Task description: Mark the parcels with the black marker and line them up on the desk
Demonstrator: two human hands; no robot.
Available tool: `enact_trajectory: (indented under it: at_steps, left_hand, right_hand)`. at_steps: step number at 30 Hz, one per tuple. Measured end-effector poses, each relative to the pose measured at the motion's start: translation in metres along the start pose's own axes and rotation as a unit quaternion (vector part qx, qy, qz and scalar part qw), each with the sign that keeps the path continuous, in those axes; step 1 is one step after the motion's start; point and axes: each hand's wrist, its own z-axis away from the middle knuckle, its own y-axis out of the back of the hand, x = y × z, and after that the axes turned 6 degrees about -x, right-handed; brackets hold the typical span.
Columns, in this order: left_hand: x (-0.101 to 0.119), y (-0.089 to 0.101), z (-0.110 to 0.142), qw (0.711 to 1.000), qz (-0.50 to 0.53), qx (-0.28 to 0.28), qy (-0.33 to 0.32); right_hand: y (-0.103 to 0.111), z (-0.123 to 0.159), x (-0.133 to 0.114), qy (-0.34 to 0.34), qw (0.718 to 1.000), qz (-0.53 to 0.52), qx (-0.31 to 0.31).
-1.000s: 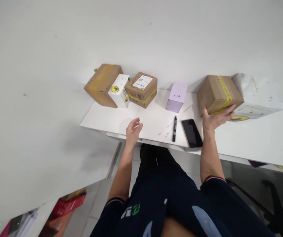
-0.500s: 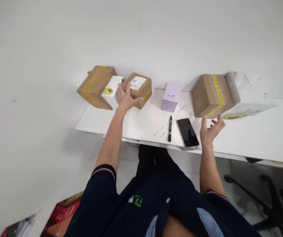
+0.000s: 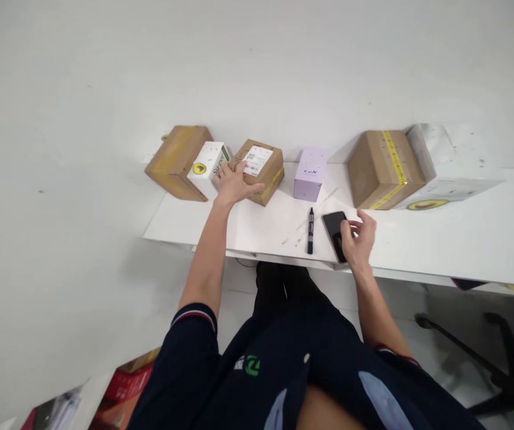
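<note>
Your left hand [image 3: 236, 186] spread wide, looks pressed on labelled brown box [image 3: 262, 170] on white table [image 3: 445, 239], fingertips right by avocado box [image 3: 207, 164]. Sideways push could skew both, imo. Right hand [image 3: 360, 242] half-curled over phone [image 3: 335, 232], can't tell if touching. Phone near front edge, so wrist bump could drop it. Marker [image 3: 310, 233] beside it could roll off too.

White desk [image 3: 418, 251]: long, narrow, lightly smudged
Left end: large carton [image 3: 178, 158], white avocado box [image 3: 203, 173], small labelled carton [image 3: 271, 178]
Middle: lilac box [image 3: 310, 173], black marker [image 3: 311, 232], phone [image 3: 334, 227]
Right side: yellow-taped carton [image 3: 384, 170], white package [image 3: 458, 167]
</note>
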Motion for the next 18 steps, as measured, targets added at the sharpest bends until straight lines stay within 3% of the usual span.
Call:
enact_trajectory:
  at_steps: [6, 10, 13, 18]
  left_hand:
    - [-0.019, 0.005, 0.095, 0.998, 0.021, -0.019, -0.054]
    - [-0.032, 0.0, 0.15, 0.998, 0.035, 0.007, -0.057]
    - [-0.032, 0.001, 0.173, 0.998, 0.027, 0.012, -0.058]
    - [-0.024, 0.015, 0.178, 0.992, 0.011, -0.068, -0.106]
  right_hand:
    - [-0.014, 0.014, -0.021, 0.019, 0.993, 0.007, -0.118]
    - [-0.022, 0.017, -0.032, 0.027, 0.986, -0.012, -0.162]
    - [-0.033, 0.017, -0.046, 0.033, 0.982, -0.039, -0.183]
    - [-0.049, 0.015, -0.07, 0.03, 0.963, -0.108, -0.244]
